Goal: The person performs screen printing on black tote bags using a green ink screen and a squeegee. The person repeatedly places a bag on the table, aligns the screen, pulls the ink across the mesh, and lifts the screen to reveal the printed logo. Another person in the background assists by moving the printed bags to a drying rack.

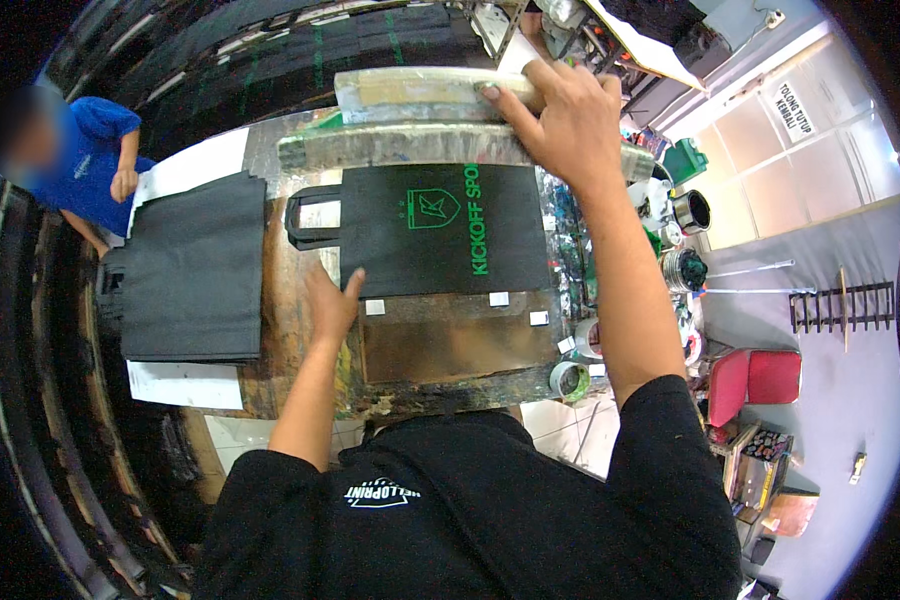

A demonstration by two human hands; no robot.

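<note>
A black fabric tote bag (pixel 390 265) with a green printed emblem and lettering lies flat on the work board, its handle loop (pixel 298 222) pointing left. My left hand (pixel 332 308) is at the bag's near left corner, thumb apart from the fingers; the thumb meets the bag's edge. Beyond the bag, my right hand (pixel 575 125) grips the top edge of a raised, stained screen-printing frame (pixel 410 95), thumb on the near side. A stained bar (pixel 390 146) runs along below it. In front of the bag shows a brown, shiny strip of the board (pixel 450 345) with small white tabs (pixel 498 299).
At left lies a stack of black bags (pixel 195 270) on white sheets (pixel 185 385). Another person in blue (pixel 100 140) stands beyond it. Cans (pixel 690 212) and an ink tub (pixel 570 380) crowd the table's right side. A red chair (pixel 760 385) stands farther right.
</note>
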